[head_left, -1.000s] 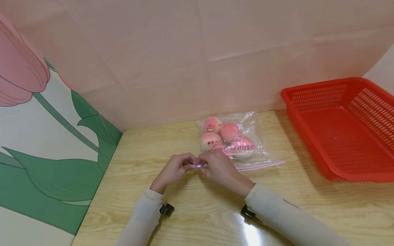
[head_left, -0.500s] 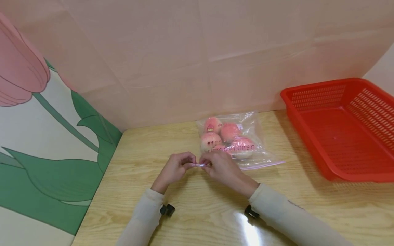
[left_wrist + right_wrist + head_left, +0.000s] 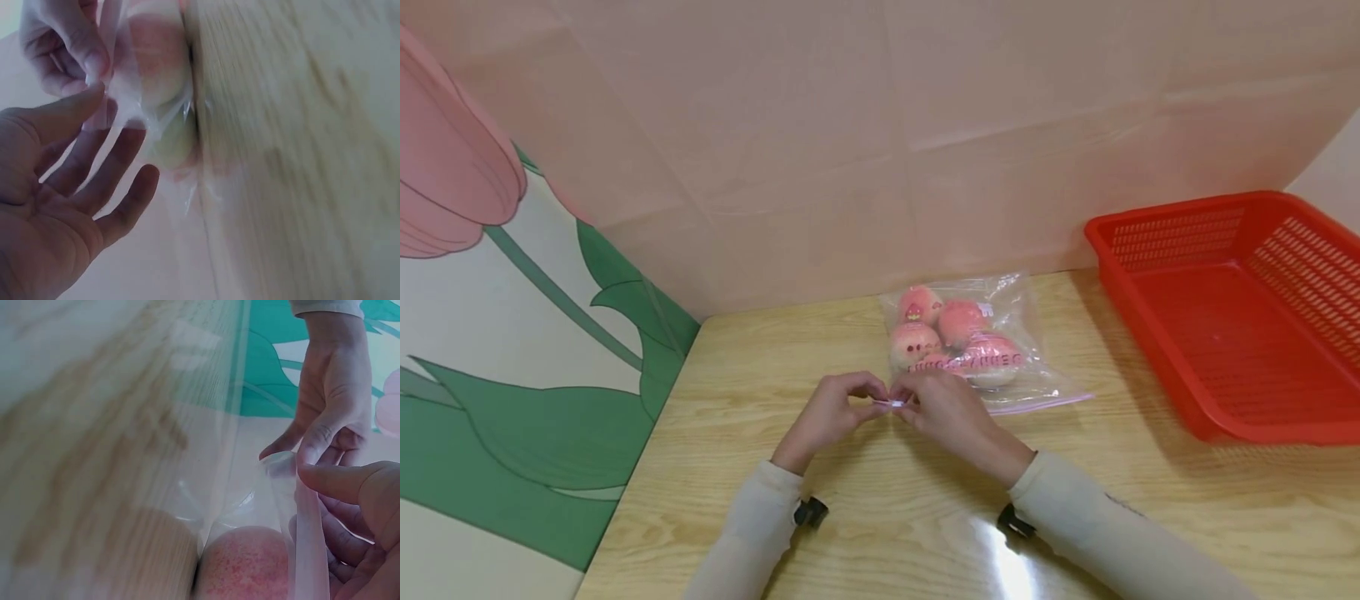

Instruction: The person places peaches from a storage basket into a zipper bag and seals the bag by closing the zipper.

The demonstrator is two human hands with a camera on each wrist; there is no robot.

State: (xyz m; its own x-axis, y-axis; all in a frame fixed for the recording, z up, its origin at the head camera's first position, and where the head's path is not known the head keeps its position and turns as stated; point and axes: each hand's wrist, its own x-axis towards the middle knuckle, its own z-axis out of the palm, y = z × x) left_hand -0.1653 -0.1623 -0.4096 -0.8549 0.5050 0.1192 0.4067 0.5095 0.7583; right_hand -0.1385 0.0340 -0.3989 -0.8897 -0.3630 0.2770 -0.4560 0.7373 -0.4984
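A clear zip bag (image 3: 1033, 377) with several pink peaches (image 3: 962, 323) inside lies flat on the wooden table. Its pink zip strip (image 3: 1045, 407) faces the person. My left hand (image 3: 835, 410) pinches the left end of that strip between thumb and index finger; its other fingers spread loosely in the left wrist view. Right beside it, my right hand (image 3: 946, 412) pinches the strip with thumb and fingers. A short pale bit of strip (image 3: 897, 403) shows between the two hands. In the right wrist view the strip (image 3: 309, 537) runs up to both thumbs, close above a peach (image 3: 247, 565).
A large red plastic basket (image 3: 1217, 350) stands on the right side of the table (image 3: 775, 358). A wall with a pale pink covering (image 3: 797, 150) rises behind the bag. To the left is a wall panel painted with a tulip (image 3: 452, 158).
Both hands have shifted slightly to the right along the strip, the right hand first and the left following. The bag and peaches stay almost where they were.
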